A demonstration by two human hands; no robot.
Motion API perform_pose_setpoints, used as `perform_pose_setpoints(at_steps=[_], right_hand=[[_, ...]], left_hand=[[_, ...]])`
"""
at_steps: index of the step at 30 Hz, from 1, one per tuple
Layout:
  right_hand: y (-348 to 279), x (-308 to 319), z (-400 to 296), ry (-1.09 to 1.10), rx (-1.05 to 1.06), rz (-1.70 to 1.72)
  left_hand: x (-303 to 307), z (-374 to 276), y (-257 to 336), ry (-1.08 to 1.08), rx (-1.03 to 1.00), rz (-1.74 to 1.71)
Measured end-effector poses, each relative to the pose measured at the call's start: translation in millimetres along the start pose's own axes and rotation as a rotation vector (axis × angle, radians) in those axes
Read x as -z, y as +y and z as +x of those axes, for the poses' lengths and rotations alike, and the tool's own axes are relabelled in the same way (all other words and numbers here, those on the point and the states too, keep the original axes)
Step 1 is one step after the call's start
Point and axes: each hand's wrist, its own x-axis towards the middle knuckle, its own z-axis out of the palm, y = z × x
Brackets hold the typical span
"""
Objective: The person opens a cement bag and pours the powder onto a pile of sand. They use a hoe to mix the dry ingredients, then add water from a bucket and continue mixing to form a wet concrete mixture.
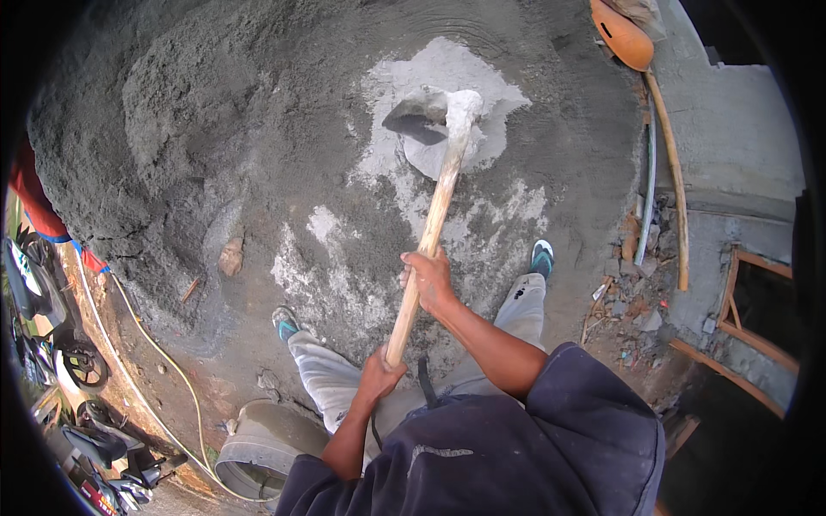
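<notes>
With both hands I grip the pale wooden handle (436,209) of a hoe-like tool. My left hand (381,377) is wrapped around the handle's lower end, near my body. Farther up the handle, my right hand (428,278) closes around its middle. The tool's head (463,106), coated in white powder, is in a patch of white, cement-like powder (497,90). Beside the head is a dark hollow or shadowed surface (413,122); how much of it is blade I cannot tell. Grey sand (258,174) surrounds the patch, and my sandalled feet stand apart on it.
A heap of grey sand (187,97) rises at left, with a stone (231,256) below it. A grey bucket (251,445) stands behind my left foot. Hoses (187,380) and motorcycles (84,361) are farther left. Rubble (635,309), a wooden pole (674,187) and a wall lie right.
</notes>
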Motion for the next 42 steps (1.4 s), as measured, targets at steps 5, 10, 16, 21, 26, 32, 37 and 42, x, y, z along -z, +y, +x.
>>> perform_pose_setpoints(at_steps=[5,10,16,21,26,32,37,42], right_hand=[[-39,31,124,0.162,0.305,-0.306],[-10,27,128,0.231,0.223,-0.421],[16,46,111,0.275,0.107,-0.458],[64,86,87,0.195,-0.029,-0.248],[96,74,29,0.100,-0.093,-0.143],[82,3,66,0.011,0.017,-0.087],[83,-27,87,-0.004,-0.080,-0.017],[113,-8,77,0.003,-0.124,-0.094]], left_hand=[[-54,107,54,0.151,-0.162,-0.099],[-64,121,15,0.055,0.035,-0.134],[-79,98,-6,0.045,0.074,-0.126],[-72,38,-3,0.001,0.218,-0.022],[-72,-17,-56,0.153,0.113,0.099],[-14,24,-22,0.343,0.086,0.127],[10,27,0,0.410,0.121,0.117],[4,12,-24,0.446,0.083,0.202]])
